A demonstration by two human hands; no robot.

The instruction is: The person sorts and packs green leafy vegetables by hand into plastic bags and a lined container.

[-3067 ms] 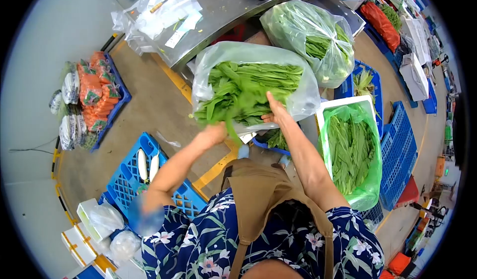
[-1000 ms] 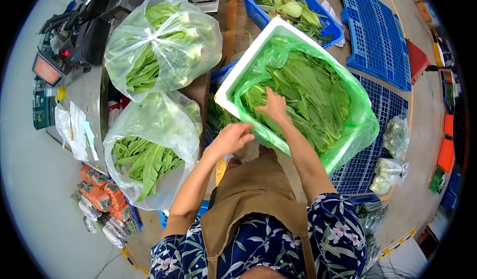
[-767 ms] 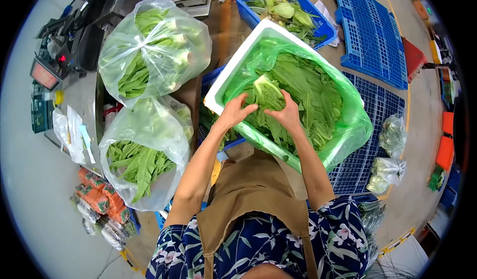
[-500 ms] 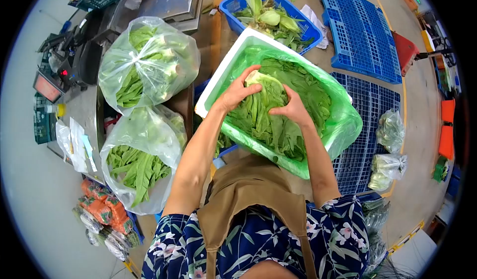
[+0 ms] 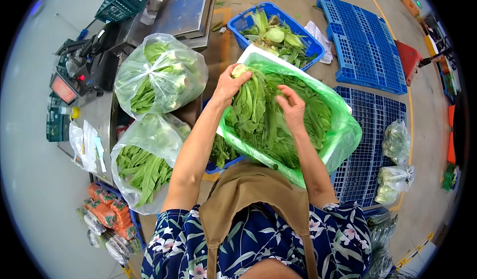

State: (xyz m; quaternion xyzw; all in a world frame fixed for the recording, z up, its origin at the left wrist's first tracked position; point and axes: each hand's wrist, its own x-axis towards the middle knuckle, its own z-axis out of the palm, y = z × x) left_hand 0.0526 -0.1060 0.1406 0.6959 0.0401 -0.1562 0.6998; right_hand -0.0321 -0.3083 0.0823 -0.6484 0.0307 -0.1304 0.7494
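My left hand [image 5: 229, 84] grips a head of leafy greens [image 5: 248, 105] by its pale cut base, with the leaves hanging down over the near left part of a white foam box [image 5: 258, 54]. The box is lined with a green plastic bag [image 5: 345, 135] and holds more long green leaves [image 5: 313, 105]. My right hand [image 5: 292, 105] is over these leaves, to the right of the held head, fingers apart with nothing in them. Left of the box are a tied clear bag of greens [image 5: 169, 75] and an open one [image 5: 144, 170] below it.
Beyond the box is a blue basket [image 5: 308, 38] with husks and leaves. Blue pallets [image 5: 367, 43] lie to the right, with bagged vegetables [image 5: 395, 179] beside them. A metal scale [image 5: 184, 11], a screen device [image 5: 64, 88] and bagged carrots [image 5: 109, 212] are on the left.
The view has turned from the open clear bag to the foam box. My left hand has taken hold of a head and drawn it leftward; my right hand has come away from it.
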